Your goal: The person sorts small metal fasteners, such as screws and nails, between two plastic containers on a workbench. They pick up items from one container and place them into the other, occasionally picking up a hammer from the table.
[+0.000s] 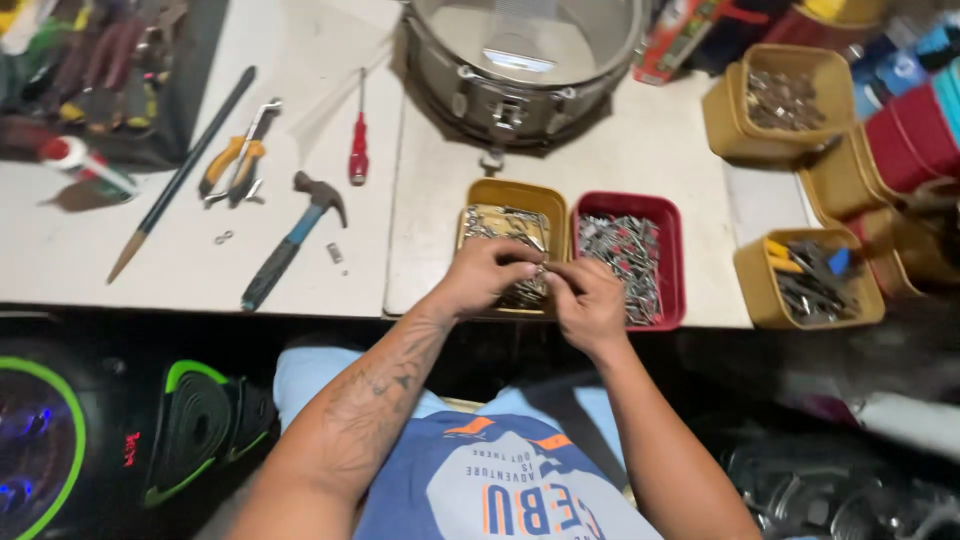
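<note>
We see a white tabletop (620, 160) carrying a snare drum (520, 60) at its far edge. Nearer us sit a yellow tray (510, 195) and, touching it on the right, a red tray (665, 215), both full of small metal parts. The left hand (485, 275) and right hand (588, 300) meet over the yellow tray, fingertips pinched together on one small metal part (541, 270). Off to the left lie a hammer (290, 240), pliers (235, 160) and a red screwdriver (358, 150).
</note>
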